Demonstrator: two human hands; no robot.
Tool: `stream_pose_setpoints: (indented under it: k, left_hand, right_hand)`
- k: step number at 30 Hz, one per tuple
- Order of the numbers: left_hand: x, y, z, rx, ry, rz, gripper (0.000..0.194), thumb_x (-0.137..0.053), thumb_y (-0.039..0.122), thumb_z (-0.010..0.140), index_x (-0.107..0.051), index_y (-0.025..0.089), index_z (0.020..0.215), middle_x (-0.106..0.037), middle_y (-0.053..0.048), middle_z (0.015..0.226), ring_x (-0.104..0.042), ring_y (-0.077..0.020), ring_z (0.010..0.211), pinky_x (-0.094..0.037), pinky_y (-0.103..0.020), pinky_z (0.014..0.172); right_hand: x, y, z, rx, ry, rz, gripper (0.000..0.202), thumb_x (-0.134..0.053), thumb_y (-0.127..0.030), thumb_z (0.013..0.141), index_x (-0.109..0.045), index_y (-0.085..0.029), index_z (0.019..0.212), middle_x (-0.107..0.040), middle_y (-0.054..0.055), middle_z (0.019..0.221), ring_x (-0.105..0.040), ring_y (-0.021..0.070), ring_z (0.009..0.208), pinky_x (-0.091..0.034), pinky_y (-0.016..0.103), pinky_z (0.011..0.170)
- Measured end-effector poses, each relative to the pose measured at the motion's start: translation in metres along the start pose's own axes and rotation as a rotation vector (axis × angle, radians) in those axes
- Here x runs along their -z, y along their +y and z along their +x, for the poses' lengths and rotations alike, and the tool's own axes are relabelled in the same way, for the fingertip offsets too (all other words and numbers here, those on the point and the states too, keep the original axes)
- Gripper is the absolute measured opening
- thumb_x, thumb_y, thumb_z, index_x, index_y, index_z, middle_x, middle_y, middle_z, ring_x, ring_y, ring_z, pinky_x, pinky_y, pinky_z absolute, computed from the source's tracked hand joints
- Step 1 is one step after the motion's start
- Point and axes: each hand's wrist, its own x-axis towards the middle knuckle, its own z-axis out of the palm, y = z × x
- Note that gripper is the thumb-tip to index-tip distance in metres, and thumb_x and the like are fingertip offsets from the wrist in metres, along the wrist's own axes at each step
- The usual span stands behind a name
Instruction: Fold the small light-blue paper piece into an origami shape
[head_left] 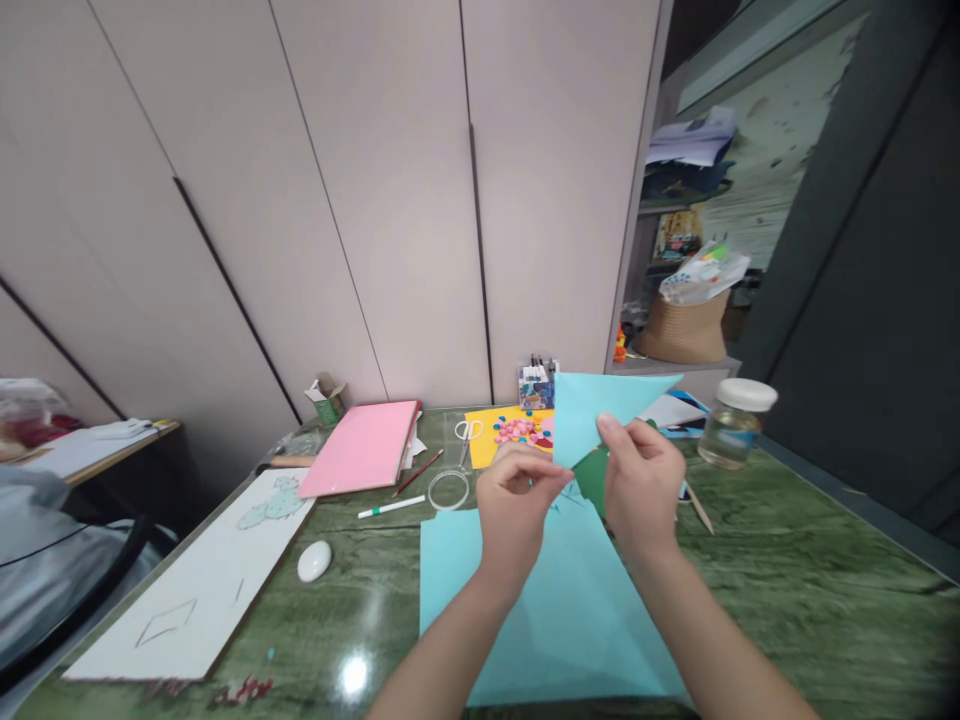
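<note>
A light-blue piece of paper, roughly triangular, is held up above the table between my two hands. My left hand pinches its lower left corner between thumb and forefinger. Thumb and bent fingers of my right hand grip its lower right edge. Below my hands lies a larger light-blue sheet, with small blue scraps near its top edge. Part of a green piece shows between the hands, mostly hidden.
Scissors, a clear tape roll, a marker and a pink folder lie at the back. A drawing board and white mouse are left. A lidded jar stands right; pink pieces sit on yellow paper.
</note>
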Motion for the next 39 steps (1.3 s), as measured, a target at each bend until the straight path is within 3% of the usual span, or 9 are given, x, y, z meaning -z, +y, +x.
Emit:
stream_pose_setpoints:
  k: [4,10,14,17,20,23,26,30,39]
  left_hand:
    - [-0.003,-0.008,-0.005,0.000,0.063,-0.028,0.010,-0.072,0.015,0.065,-0.064,0.018,0.060,-0.058,-0.002,0.071,-0.055,-0.0131,0.076,-0.046,-0.026,0.069]
    - [-0.003,-0.020,-0.008,0.029,0.121,-0.187,0.011,-0.069,0.015,0.070,-0.061,0.018,0.063,-0.055,0.000,0.074,-0.054,-0.0104,0.076,-0.045,-0.021,0.068]
    - [0.000,-0.019,-0.007,0.022,0.100,-0.189,0.008,-0.067,0.014,0.073,-0.061,0.019,0.070,-0.054,0.002,0.074,-0.052,-0.0087,0.073,-0.043,-0.019,0.069]
    - [0.004,-0.013,-0.004,0.005,0.061,-0.150,0.003,-0.062,0.018,0.078,-0.062,0.020,0.080,-0.056,0.000,0.081,-0.054,-0.0104,0.081,-0.044,-0.022,0.077]
    - [0.011,-0.002,0.003,-0.084,-0.034,-0.075,0.009,-0.058,0.023,0.081,-0.062,0.019,0.088,-0.058,-0.005,0.098,-0.054,-0.0168,0.100,-0.042,-0.029,0.089]
    - [0.021,0.010,0.013,-0.062,-0.161,0.064,0.026,-0.062,0.026,0.077,-0.060,0.021,0.102,-0.053,-0.008,0.112,-0.054,-0.0196,0.100,-0.045,-0.031,0.084]
    - [0.031,0.018,0.021,-0.040,-0.267,0.290,0.027,-0.063,0.027,0.076,-0.065,0.020,0.101,-0.053,-0.008,0.103,-0.054,-0.0193,0.094,-0.046,-0.028,0.078]
    - [0.037,0.020,0.025,-0.023,-0.306,0.362,0.038,-0.065,0.021,0.073,-0.061,0.022,0.111,-0.050,-0.005,0.097,-0.052,-0.0124,0.075,-0.046,-0.024,0.067]
    - [0.038,0.022,0.024,-0.006,-0.244,0.373,0.051,-0.066,0.014,0.070,-0.055,0.025,0.118,-0.046,-0.003,0.101,-0.043,-0.0025,0.054,-0.043,-0.019,0.056]
  right_hand:
    - [-0.001,0.002,-0.002,0.043,0.019,-0.021,0.032,-0.066,-0.034,0.072,-0.047,-0.018,0.052,-0.040,-0.006,0.047,-0.038,0.0086,0.046,-0.030,0.022,0.046]
    - [0.006,0.006,0.015,0.104,0.050,-0.011,0.032,-0.062,-0.042,0.074,-0.048,-0.019,0.058,-0.038,-0.006,0.049,-0.037,0.0096,0.048,-0.032,0.024,0.048]
    - [0.011,0.008,0.023,0.171,0.053,-0.003,0.031,-0.061,-0.045,0.074,-0.050,-0.019,0.061,-0.039,-0.004,0.052,-0.040,0.0113,0.051,-0.034,0.025,0.051]
    - [0.010,0.008,0.021,0.128,0.039,-0.009,0.030,-0.063,-0.042,0.073,-0.050,-0.019,0.059,-0.042,-0.004,0.053,-0.040,0.0111,0.052,-0.034,0.025,0.051]
    - [0.008,0.007,0.015,0.009,-0.109,-0.045,0.030,-0.065,-0.039,0.072,-0.052,-0.018,0.056,-0.047,-0.003,0.055,-0.041,0.0113,0.054,-0.034,0.025,0.053]
    - [0.007,0.004,0.010,-0.090,-0.369,-0.157,0.029,-0.065,-0.038,0.072,-0.054,-0.017,0.056,-0.049,-0.002,0.056,-0.044,0.0127,0.057,-0.036,0.025,0.055]
    - [0.007,0.001,0.008,-0.134,-0.535,-0.246,0.030,-0.063,-0.039,0.074,-0.053,-0.017,0.056,-0.049,-0.002,0.056,-0.044,0.0128,0.057,-0.036,0.025,0.055]
    - [0.006,0.001,0.006,-0.149,-0.571,-0.269,0.028,-0.061,-0.039,0.075,-0.056,-0.016,0.059,-0.049,-0.002,0.057,-0.043,0.0124,0.057,-0.035,0.025,0.054]
    - [-0.001,-0.002,0.002,-0.069,-0.638,-0.345,0.035,-0.061,-0.039,0.075,-0.046,-0.018,0.051,-0.043,-0.003,0.057,-0.043,0.0136,0.062,-0.033,0.025,0.059]
